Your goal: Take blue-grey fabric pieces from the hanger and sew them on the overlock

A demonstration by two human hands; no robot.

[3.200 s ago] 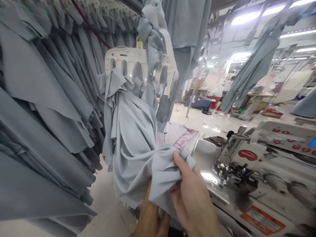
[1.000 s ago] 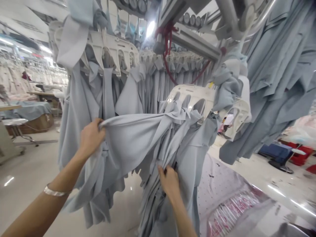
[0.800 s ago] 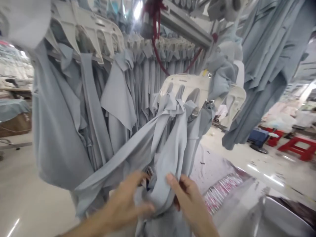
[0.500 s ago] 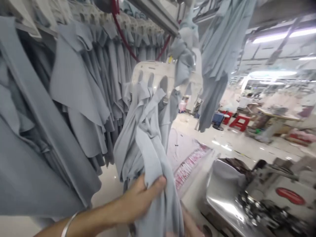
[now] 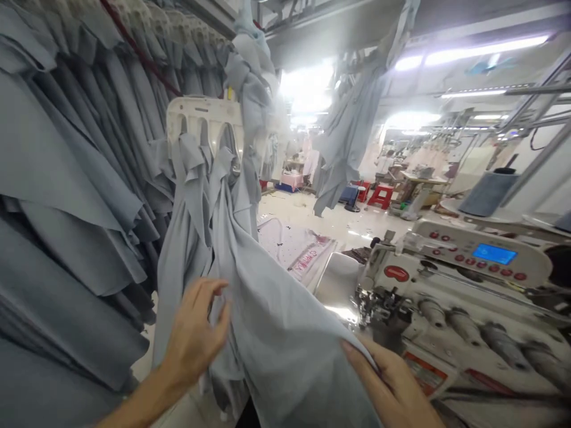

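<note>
1. Head view, just changed: left hand point(image 5: 194, 333) off the bunched hold of a moment ago, now at 7 o'clock and open, fingers point(image 5: 218, 291) curved and loose, clenching nothing, right at the surface of the cloth.
2. Right hand point(image 5: 388, 380) at 5 o'clock, low in frame, cloth edge lying across the fingers point(image 5: 357, 348). Thumb hidden behind the cloth, so grasp or mere support: cannot tell.
3. Grey-blue fabric panel point(image 5: 276, 339) spread from centre down to 6 o'clock, hanging from a white plastic clamp hanger point(image 5: 205, 122) at 11 o'clock, with the lower part between the two hands. Now more opened out than bunched.
4. Around: overlock sewing machine point(image 5: 441, 279) at 3 o'clock, right beside the right hand, with steel plate point(image 5: 336, 279) next to its presser foot. Dense rack of hanging grey fabric pieces point(image 5: 66, 178) at 9 o'clock, close to the left hand.
5. In the way: the hanging cloth itself, between the hands and the steel plate; machine body crowding the right hand. Printed sheet point(image 5: 289, 246) on the floor beyond, at 1 o'clock.
</note>
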